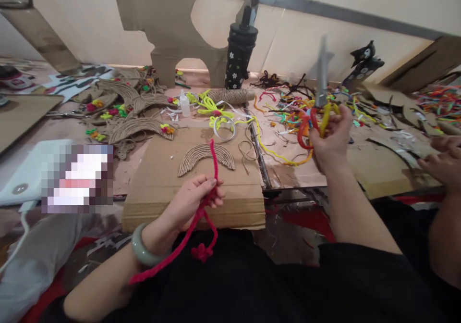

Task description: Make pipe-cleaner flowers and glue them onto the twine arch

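While the rope arch (207, 158) lies bare on the cardboard sheets (239, 191), the head view shows the left hand (196, 195) just on its near side, fingers pinched around a fuzzy crimson stem (173, 253). A small crimson flower (202, 252) hangs below the grip, nearer the wearer than the arch; whether it shares one strand with the stem, I cannot tell. Well to the arch's right, the right hand (334, 140) is closed around the handles of the scissors (321, 78), whose blurred blades point upward; how far they are spread is unclear.

As far as shows, the flower looks shaped, while a long straight length remains uncut and the arch carries no blooms. Finished-looking work sits left of the arch: coiled rope pieces (139, 130) bearing bright little flowers.

Just beyond the arch is a tape roll (224, 129), and beside its right end a loop of twine (248, 157); both crowd that side. Farther behind stand a glue bottle (184, 104) and, lying down, a twine spool (230, 96). A tangle of coloured stems (284, 116) clutters the space right of the arch, and well beyond that side rests a co-worker's hand (442, 162).
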The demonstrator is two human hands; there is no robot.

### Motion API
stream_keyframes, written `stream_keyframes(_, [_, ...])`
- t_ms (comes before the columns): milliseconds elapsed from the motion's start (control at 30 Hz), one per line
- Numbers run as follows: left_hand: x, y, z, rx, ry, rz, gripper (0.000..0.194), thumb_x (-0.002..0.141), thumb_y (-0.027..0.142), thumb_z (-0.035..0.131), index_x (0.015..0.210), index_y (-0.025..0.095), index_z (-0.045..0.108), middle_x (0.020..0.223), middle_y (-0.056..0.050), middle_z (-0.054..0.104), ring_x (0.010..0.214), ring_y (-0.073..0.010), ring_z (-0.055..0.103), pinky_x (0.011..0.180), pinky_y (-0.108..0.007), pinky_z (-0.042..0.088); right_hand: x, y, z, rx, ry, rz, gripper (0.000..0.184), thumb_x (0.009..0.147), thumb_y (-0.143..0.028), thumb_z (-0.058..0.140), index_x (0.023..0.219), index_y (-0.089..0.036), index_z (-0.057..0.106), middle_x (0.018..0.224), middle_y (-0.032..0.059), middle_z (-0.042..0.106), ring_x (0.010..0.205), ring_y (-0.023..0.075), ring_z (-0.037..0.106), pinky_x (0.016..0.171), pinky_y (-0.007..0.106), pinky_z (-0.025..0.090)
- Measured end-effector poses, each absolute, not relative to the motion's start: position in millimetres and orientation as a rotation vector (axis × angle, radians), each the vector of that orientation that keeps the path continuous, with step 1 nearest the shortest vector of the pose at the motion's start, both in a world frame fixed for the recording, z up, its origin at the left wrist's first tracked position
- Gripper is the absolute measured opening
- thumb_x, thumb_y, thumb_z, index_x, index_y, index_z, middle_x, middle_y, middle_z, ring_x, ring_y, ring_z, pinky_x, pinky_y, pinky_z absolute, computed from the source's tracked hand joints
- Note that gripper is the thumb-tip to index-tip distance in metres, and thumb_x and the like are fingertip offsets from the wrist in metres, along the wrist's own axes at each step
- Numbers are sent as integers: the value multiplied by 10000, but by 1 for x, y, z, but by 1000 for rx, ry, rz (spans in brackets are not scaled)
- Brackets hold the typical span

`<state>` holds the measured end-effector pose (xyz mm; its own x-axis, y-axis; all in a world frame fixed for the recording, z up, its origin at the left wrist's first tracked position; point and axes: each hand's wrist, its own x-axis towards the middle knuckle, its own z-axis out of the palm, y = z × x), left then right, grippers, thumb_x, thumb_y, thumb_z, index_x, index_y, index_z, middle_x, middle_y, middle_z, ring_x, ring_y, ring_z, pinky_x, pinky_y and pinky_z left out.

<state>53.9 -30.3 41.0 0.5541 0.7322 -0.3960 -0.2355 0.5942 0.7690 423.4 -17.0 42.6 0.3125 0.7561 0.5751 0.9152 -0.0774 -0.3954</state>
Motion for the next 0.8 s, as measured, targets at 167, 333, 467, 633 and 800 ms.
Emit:
stream_keyframes(167, [63,-28,42,733,736,633,251,666,268,771,818,134,624,702,-18,692,506,-73,605,380,-123,362,397,-39,59,-1788,-1461,145,517,820,-385,562,1301,-270,413,776,5,537,565,141,500,559,295,458])
stream_keyframes(333, [70,-26,38,808,752,587,266,773,357,668,952,166,630,548,50,594,359,-21,450,334,-116,231,351,-94,79,-1956,-1834,394,545,702,-381,680,1192,-226,500,950,51,626,812,230,622,734,363,516])
stream_keyframes(467, [75,-31,38,907,812,579,264,787,393,637,899,154,637,457,75,512,340,-21,364,352,-126,243,328,-124,89,-2024,-1996,642,607,657,-423,700,1185,-175,533,1123,122,638,976,284,631,846,407,513])
stream_keyframes(633, [84,-40,40,1068,884,556,259,779,388,633,862,144,659,423,73,469,349,-35,321,361,-152,221,322,-132,88,-2079,-1981,749,605,672,-401,675,1220,-175,551,1137,124,656,960,290,645,800,405,530])
stream_keyframes(800, [89,-45,40,1209,899,517,226,784,347,620,846,148,705,422,62,454,354,-53,328,366,-184,207,326,-138,82,-2059,-1967,725,570,683,-411,662,1201,-190,576,1156,120,667,966,299,655,803,403,527])
